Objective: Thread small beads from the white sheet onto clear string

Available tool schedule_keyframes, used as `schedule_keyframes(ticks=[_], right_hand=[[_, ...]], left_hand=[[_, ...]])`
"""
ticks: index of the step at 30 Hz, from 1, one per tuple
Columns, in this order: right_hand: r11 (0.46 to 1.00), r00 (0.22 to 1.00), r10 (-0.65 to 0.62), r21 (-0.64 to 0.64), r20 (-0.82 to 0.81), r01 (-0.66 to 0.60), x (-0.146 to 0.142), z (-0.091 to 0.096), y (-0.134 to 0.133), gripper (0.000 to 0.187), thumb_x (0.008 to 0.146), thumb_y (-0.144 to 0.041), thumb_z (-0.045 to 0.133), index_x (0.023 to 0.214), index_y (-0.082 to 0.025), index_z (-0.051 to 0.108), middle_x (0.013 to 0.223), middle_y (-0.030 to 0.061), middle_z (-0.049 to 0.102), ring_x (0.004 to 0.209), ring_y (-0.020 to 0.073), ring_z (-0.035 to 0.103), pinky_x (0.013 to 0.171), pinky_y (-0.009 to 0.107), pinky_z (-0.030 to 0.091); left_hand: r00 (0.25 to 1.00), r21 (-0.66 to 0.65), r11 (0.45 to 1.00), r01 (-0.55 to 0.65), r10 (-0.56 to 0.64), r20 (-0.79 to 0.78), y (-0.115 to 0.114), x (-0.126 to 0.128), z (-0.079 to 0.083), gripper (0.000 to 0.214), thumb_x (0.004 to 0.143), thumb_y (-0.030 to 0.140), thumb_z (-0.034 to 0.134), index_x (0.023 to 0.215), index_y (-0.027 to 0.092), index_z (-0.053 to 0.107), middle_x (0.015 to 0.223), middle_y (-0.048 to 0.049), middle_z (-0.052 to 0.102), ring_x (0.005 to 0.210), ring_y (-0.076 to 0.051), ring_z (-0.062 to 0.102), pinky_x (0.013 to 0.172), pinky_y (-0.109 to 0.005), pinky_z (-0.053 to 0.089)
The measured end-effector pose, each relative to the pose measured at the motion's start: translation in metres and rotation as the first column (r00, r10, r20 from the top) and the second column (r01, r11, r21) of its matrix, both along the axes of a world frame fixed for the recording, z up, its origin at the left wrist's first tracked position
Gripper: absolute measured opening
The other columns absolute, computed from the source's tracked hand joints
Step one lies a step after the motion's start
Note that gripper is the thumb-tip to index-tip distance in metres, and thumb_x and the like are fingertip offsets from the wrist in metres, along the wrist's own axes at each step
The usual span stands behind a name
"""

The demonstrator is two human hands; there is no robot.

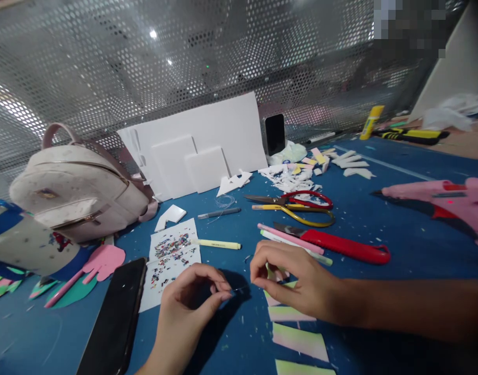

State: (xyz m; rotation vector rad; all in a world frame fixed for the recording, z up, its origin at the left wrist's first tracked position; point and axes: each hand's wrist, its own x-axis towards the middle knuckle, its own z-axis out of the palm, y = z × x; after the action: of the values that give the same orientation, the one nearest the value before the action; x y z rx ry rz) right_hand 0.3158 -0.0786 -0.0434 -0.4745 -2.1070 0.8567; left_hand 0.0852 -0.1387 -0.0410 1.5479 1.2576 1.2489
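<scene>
On the left hand [192,304], thumb and forefinger were pinched closed on one end of a thin dark strand [241,288]; its material could not be determined. The strand ran across the short gap to the right hand [297,284], whose fingertips were closed on the other end. Both hands were held low over the blue table [379,291]. Pastel green-and-pink paper strips [299,341] lay under the right hand. A white paper sheet strewn with coloured specks [172,258] and a black phone [114,320] lay left of the left hand. A red-handled knife [348,247] lay beyond the right hand
</scene>
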Motion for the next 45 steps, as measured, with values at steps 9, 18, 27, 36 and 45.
schedule_keyframes(ticks=[9, 18, 27, 36, 45], right_hand=[[1.0, 0.999, 0.019, -0.006, 0.031, -0.018, -0.0019, 0.003, -0.0009, 0.008, 0.093, -0.011, 0.06, 0.089, -0.017, 0.062, 0.083, 0.0015, 0.062, 0.071, 0.0125, 0.052, 0.064, 0.023, 0.042], [1.0, 0.999, 0.016, -0.002, 0.039, -0.016, -0.0024, 0.001, -0.0006, 0.008, 0.092, -0.01, 0.061, 0.089, -0.017, 0.063, 0.082, 0.0011, 0.061, 0.071, 0.0124, 0.052, 0.065, 0.023, 0.042], [0.998, 0.998, 0.042, 0.054, 0.051, -0.045, -0.0041, 0.0016, -0.0001, 0.009, 0.091, -0.009, 0.06, 0.087, -0.015, 0.063, 0.08, 0.0016, 0.061, 0.074, 0.0129, 0.054, 0.066, 0.023, 0.04], [0.986, 0.995, 0.069, 0.149, 0.074, -0.08, -0.0059, -0.0008, -0.0008, 0.008, 0.091, -0.01, 0.059, 0.086, -0.015, 0.062, 0.077, 0.0017, 0.062, 0.074, 0.0135, 0.054, 0.066, 0.024, 0.039], [0.983, 0.992, 0.079, 0.156, 0.095, -0.093, -0.0046, -0.001, 0.0002, 0.007, 0.094, -0.012, 0.06, 0.089, -0.014, 0.063, 0.079, 0.002, 0.062, 0.076, 0.0135, 0.053, 0.069, 0.024, 0.038]], left_hand=[[0.997, -0.005, 0.999, -0.034, 0.035, 0.067, -0.0021, 0.0064, 0.0029, 0.019, 0.077, 0.007, 0.077, 0.087, 0.022, 0.071, 0.075, 0.0015, 0.074, 0.073, -0.014, 0.069, 0.072, -0.022, 0.059], [0.999, 0.019, 1.0, 0.008, -0.009, 0.031, -0.0009, 0.0039, 0.002, 0.023, 0.078, 0.005, 0.076, 0.09, 0.023, 0.071, 0.076, 0.0025, 0.075, 0.072, -0.013, 0.07, 0.072, -0.023, 0.059], [0.999, 0.045, 0.999, 0.009, -0.011, 0.044, -0.0021, 0.0051, -0.0016, 0.023, 0.079, 0.004, 0.077, 0.091, 0.023, 0.072, 0.078, 0.002, 0.074, 0.075, -0.014, 0.069, 0.073, -0.021, 0.057], [0.979, 0.228, 0.96, 0.165, -0.131, -0.159, -0.0052, 0.0051, -0.0018, 0.022, 0.086, 0.006, 0.075, 0.097, 0.025, 0.07, 0.083, 0.0022, 0.074, 0.079, -0.015, 0.068, 0.076, -0.026, 0.052], [0.959, 0.225, 0.964, 0.143, -0.079, -0.271, -0.0061, 0.004, -0.0036, 0.017, 0.088, 0.013, 0.077, 0.095, 0.027, 0.069, 0.08, 0.0052, 0.074, 0.076, -0.015, 0.068, 0.074, -0.027, 0.05]])
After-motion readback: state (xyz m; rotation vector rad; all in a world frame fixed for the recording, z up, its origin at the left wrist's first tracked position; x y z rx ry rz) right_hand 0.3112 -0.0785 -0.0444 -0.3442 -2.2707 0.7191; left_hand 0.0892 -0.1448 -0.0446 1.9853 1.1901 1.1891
